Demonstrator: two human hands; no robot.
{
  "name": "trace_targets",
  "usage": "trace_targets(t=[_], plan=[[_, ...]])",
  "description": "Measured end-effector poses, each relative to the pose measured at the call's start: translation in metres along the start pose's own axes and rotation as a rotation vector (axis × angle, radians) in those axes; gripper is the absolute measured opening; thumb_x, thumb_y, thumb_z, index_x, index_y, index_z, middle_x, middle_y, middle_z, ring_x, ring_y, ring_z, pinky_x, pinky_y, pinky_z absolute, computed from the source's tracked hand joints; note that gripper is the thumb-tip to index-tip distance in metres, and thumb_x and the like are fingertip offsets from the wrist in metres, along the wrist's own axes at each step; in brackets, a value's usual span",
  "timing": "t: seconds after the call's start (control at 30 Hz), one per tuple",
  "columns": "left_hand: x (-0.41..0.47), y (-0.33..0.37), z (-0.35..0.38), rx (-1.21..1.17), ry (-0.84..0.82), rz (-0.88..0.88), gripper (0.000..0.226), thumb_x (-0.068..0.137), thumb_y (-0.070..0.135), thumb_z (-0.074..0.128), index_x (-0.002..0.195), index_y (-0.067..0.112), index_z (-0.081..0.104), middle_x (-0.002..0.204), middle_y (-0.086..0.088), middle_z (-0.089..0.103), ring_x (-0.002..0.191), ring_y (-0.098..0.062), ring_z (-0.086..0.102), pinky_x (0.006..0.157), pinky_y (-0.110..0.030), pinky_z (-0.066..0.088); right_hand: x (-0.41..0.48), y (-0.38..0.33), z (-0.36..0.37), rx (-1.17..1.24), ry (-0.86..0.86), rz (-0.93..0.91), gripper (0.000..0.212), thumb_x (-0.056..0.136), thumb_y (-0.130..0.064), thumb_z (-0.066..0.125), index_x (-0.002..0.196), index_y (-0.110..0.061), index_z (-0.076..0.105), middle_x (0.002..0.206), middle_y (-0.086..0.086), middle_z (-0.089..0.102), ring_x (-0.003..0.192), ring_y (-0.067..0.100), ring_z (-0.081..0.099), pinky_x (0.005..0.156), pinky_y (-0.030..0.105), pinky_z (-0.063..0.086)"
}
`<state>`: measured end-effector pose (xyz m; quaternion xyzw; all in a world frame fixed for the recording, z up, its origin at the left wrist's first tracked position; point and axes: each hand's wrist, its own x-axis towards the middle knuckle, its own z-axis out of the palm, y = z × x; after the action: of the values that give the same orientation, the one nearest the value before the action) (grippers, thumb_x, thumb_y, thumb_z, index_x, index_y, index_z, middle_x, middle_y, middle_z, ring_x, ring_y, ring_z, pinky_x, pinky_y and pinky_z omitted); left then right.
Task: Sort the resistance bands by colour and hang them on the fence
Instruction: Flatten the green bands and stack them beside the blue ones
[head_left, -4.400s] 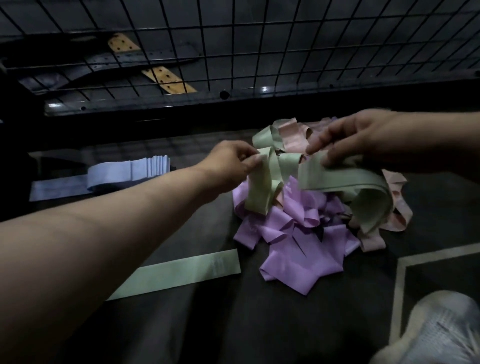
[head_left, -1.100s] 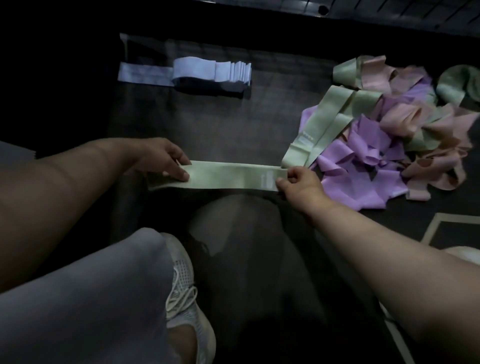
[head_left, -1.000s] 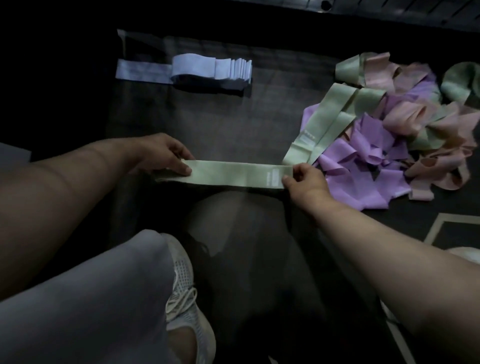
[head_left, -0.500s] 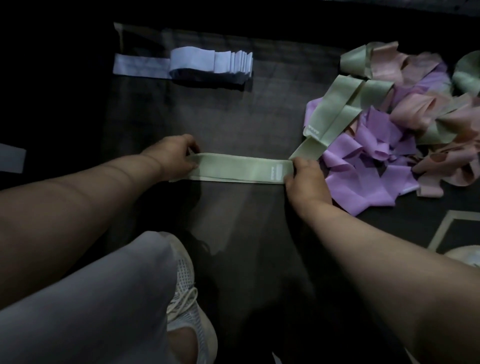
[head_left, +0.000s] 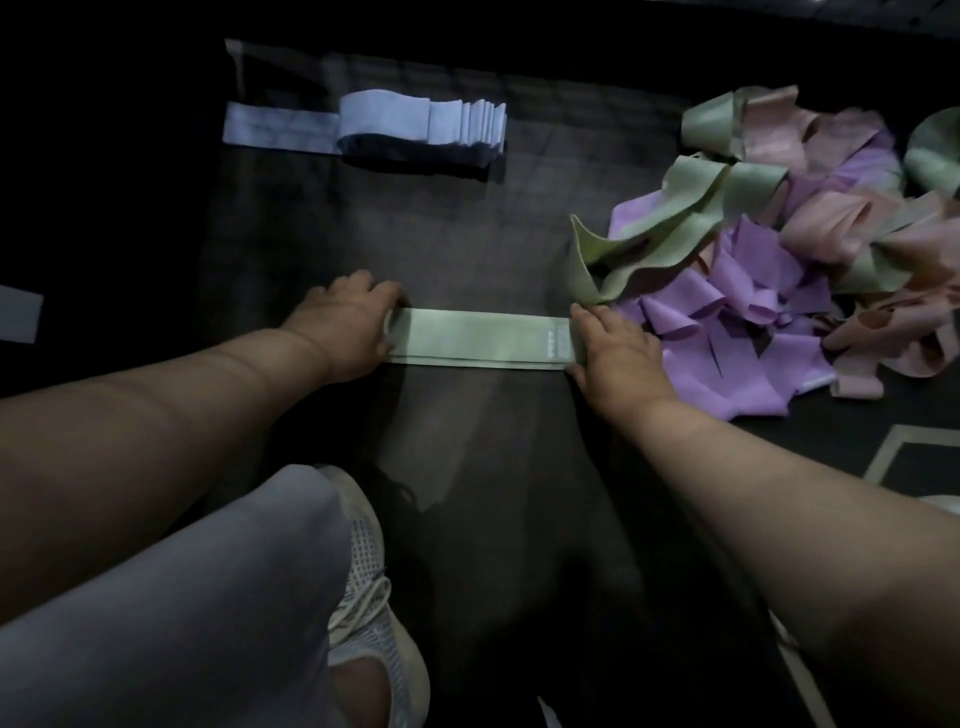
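- Green band (head_left: 478, 340) sorted flat: our left hand (head_left: 353, 327) grips one end, right hand (head_left: 610, 351) presses flat on the other.
- Next we pull another green from the pile (head_left: 753, 291).

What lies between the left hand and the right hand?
The flat green band, reaching from left hand to right hand on the dark floor; head view.

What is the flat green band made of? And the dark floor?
Flat green band: likely thin rubber or latex, matte; it lies limp and flat. Dark floor: maybe a rubber mat, dull, faintly gridded; dim light leaves that open.
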<state>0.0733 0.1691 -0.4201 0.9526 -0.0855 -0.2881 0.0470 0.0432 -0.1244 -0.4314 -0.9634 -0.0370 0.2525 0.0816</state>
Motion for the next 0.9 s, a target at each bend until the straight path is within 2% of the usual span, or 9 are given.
trace_targets(t=[0.13, 0.23, 0.3, 0.4, 0.53, 0.6, 0.67, 0.8, 0.9], plan=[[0.005, -0.007, 0.001, -0.374, 0.080, -0.092, 0.025, 0.088, 0.008, 0.058, 0.110, 0.019, 0.066, 0.114, -0.012, 0.062, 0.105, -0.032, 0.061, 0.096, -0.040, 0.049, 0.003, 0.002, -0.005, -0.052, 0.025, -0.009, 0.043, 0.093, -0.022, 0.058, 0.134, -0.015, 0.050, 0.129, 0.015, 0.042, 0.114, 0.038, 0.041, 0.100, 0.043, 0.034], [0.006, -0.008, 0.000, -0.545, 0.085, -0.174, 0.025, 0.092, -0.004, 0.054, 0.103, 0.009, 0.072, 0.106, -0.014, 0.070, 0.094, -0.022, 0.062, 0.082, -0.026, 0.047, 0.002, 0.004, -0.007, -0.036, 0.017, -0.073, 0.037, 0.094, -0.023, 0.058, 0.129, -0.012, 0.055, 0.124, 0.016, 0.045, 0.109, 0.039, 0.044, 0.097, 0.043, 0.037], [0.005, -0.008, 0.000, -0.523, 0.057, -0.182, 0.025, 0.093, -0.003, 0.054, 0.106, 0.006, 0.072, 0.107, -0.014, 0.070, 0.092, -0.021, 0.061, 0.078, -0.023, 0.042, 0.001, 0.005, -0.009, -0.015, -0.026, -0.096, 0.045, 0.092, -0.028, 0.062, 0.134, -0.013, 0.054, 0.130, 0.016, 0.044, 0.113, 0.039, 0.044, 0.099, 0.041, 0.038], [0.001, -0.012, 0.003, -0.401, 0.001, -0.116, 0.023, 0.092, 0.008, 0.060, 0.112, 0.010, 0.073, 0.117, -0.015, 0.064, 0.104, -0.029, 0.062, 0.093, -0.028, 0.046, -0.002, 0.005, -0.008, 0.053, -0.057, -0.038, 0.050, 0.091, -0.032, 0.065, 0.135, -0.013, 0.053, 0.137, 0.015, 0.041, 0.122, 0.038, 0.041, 0.105, 0.040, 0.036], [-0.003, -0.017, 0.009, -0.367, 0.071, -0.085, 0.033, 0.087, 0.013, 0.066, 0.119, 0.020, 0.070, 0.120, -0.013, 0.049, 0.114, -0.032, 0.050, 0.106, -0.034, 0.039, -0.003, 0.002, -0.003, 0.108, -0.020, 0.027, 0.050, 0.092, -0.030, 0.063, 0.136, -0.010, 0.050, 0.139, 0.015, 0.039, 0.126, 0.037, 0.038, 0.108, 0.041, 0.035], [-0.006, -0.018, 0.011, -0.274, 0.068, -0.106, 0.042, 0.083, 0.016, 0.070, 0.123, 0.028, 0.064, 0.123, -0.009, 0.047, 0.120, -0.032, 0.041, 0.106, -0.035, 0.034, -0.005, 0.000, 0.001, 0.133, -0.010, 0.068, 0.054, 0.093, -0.026, 0.063, 0.141, -0.009, 0.045, 0.143, 0.017, 0.035, 0.129, 0.038, 0.035, 0.110, 0.041, 0.031], [-0.008, -0.017, 0.013, -0.192, 0.049, -0.117, 0.048, 0.080, 0.022, 0.072, 0.126, 0.030, 0.058, 0.125, -0.007, 0.045, 0.121, -0.032, 0.039, 0.104, -0.036, 0.032, -0.005, -0.002, 0.004, 0.179, -0.002, 0.116, 0.055, 0.093, -0.024, 0.063, 0.141, -0.009, 0.042, 0.145, 0.019, 0.030, 0.130, 0.040, 0.032, 0.113, 0.042, 0.028], [-0.006, -0.017, 0.017, -0.150, 0.005, -0.137, 0.044, 0.081, 0.022, 0.069, 0.122, 0.026, 0.052, 0.122, -0.008, 0.044, 0.120, -0.031, 0.041, 0.102, -0.036, 0.033, -0.005, -0.003, 0.007, 0.245, 0.029, 0.163, 0.042, 0.087, -0.018, 0.069, 0.122, -0.010, 0.048, 0.128, 0.017, 0.037, 0.117, 0.039, 0.040, 0.106, 0.044, 0.035], [-0.005, -0.017, 0.015, -0.112, -0.013, -0.139, 0.035, 0.084, 0.029, 0.067, 0.116, 0.025, 0.056, 0.119, -0.008, 0.042, 0.117, -0.031, 0.041, 0.100, -0.034, 0.034, -0.005, -0.002, 0.004, 0.308, 0.023, 0.123, 0.023, 0.087, -0.014, 0.065, 0.101, -0.015, 0.047, 0.109, 0.011, 0.046, 0.101, 0.032, 0.047, 0.089, 0.037, 0.041]])
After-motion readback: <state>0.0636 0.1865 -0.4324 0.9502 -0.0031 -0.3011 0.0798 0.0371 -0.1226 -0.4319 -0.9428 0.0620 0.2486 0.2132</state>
